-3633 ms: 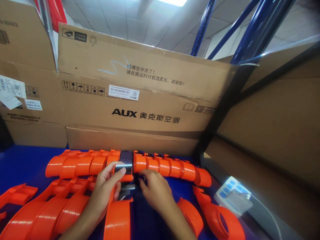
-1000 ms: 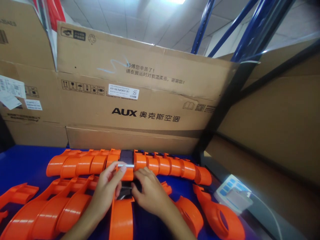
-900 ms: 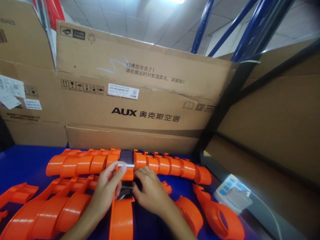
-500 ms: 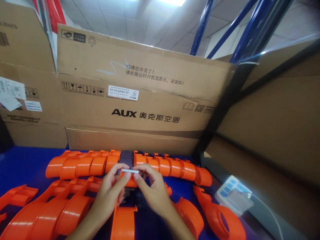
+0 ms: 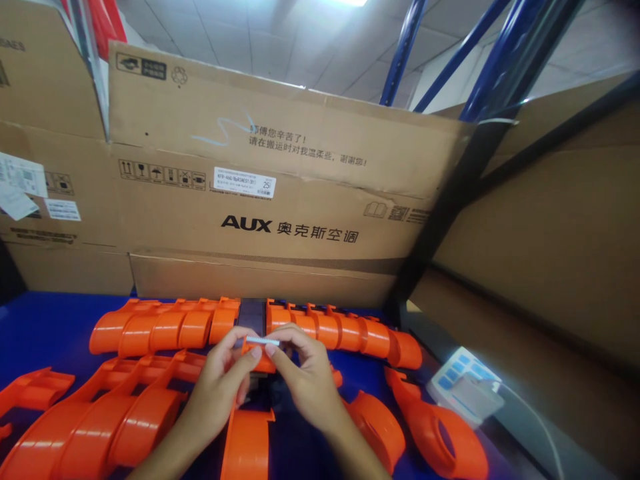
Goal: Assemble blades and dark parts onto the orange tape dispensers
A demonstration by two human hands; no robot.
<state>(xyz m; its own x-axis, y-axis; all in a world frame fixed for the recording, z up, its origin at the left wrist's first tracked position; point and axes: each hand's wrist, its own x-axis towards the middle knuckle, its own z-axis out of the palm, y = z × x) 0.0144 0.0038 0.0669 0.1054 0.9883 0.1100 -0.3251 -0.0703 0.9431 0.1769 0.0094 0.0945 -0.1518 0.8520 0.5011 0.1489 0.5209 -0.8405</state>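
Observation:
Between my two hands is an orange plastic piece (image 5: 264, 363), shaped like a tape dispenser, with a pale toothed strip (image 5: 263, 341) along its top edge. My left hand (image 5: 226, 370) pinches the strip's left end between thumb and fingers. At the right end, my right hand (image 5: 303, 367) does the same, its thumb pressed near the teeth. The fingers hide part of the orange body. Just below the hands, another orange tape dispenser (image 5: 247, 443) lies on the blue surface.
Rows of orange tape dispensers (image 5: 195, 328) line the back of the blue table (image 5: 45, 333), with more (image 5: 145, 423) at front left and right. A power strip (image 5: 463, 383) with a plugged-in charger lies at right. Cardboard (image 5: 300, 200) walls the back; a rack post (image 5: 430, 233) leans right.
The view has shifted slightly. My right thumb has moved a little to the left along the toothed strip; both hands keep their hold.

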